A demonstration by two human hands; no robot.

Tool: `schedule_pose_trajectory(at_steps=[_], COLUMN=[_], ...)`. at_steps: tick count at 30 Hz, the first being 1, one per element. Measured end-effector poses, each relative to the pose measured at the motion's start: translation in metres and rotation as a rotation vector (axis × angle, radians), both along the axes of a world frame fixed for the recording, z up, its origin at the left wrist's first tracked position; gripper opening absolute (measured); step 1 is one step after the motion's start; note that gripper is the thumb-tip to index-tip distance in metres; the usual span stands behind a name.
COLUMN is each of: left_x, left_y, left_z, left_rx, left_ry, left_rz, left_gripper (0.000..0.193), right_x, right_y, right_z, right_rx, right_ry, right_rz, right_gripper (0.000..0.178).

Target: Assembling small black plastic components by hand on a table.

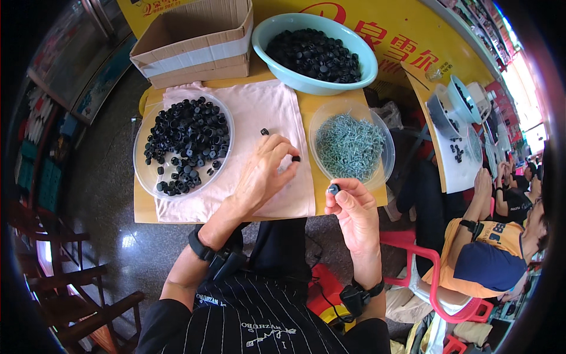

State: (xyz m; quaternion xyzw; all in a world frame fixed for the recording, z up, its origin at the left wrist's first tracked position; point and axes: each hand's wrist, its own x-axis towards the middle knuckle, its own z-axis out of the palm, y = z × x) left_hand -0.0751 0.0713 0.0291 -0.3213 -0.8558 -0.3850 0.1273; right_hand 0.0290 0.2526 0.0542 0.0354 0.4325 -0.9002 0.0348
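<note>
My left hand (265, 171) rests on the pink cloth (259, 118) with a small black cap (296, 158) pinched at its fingertips. My right hand (354, 209) hovers past the table's near edge, thumb and forefinger closed on another small black cap (333, 189) with a pale centre. A lone black cap (265, 131) lies on the cloth just beyond my left fingers. A clear round dish of grey screws (349, 146) sits right of the cloth, close above my right hand. A clear dish of black caps (187, 144) sits at the left.
A pale blue basin (315, 85) filled with black caps stands at the back, beside an open cardboard box (194, 41). At the right, other people sit on red chairs (436, 283) by another table (460, 159). Dark wooden chairs (65, 277) stand at the lower left.
</note>
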Motion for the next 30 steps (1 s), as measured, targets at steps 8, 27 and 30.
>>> schedule_pose_trajectory(at_steps=[8,27,30], left_x=[0.064,0.079,0.078], left_y=[-0.037,-0.060,-0.060], left_z=[0.014,0.010,0.013], left_rx=[1.160,1.255,1.272], left_ry=[-0.961,-0.959,-0.984], left_rz=[-0.343,-0.275,-0.281], left_gripper=[0.021,0.028,0.027], right_x=[0.009,0.003,0.002], right_y=[-0.038,-0.078,-0.077], right_z=[0.033,0.032,0.029], right_rx=[0.496,0.570,0.624], right_ry=[0.208,0.223,0.254], right_rz=[-0.162,-0.018,-0.037], right_gripper=[0.021,0.022,0.022])
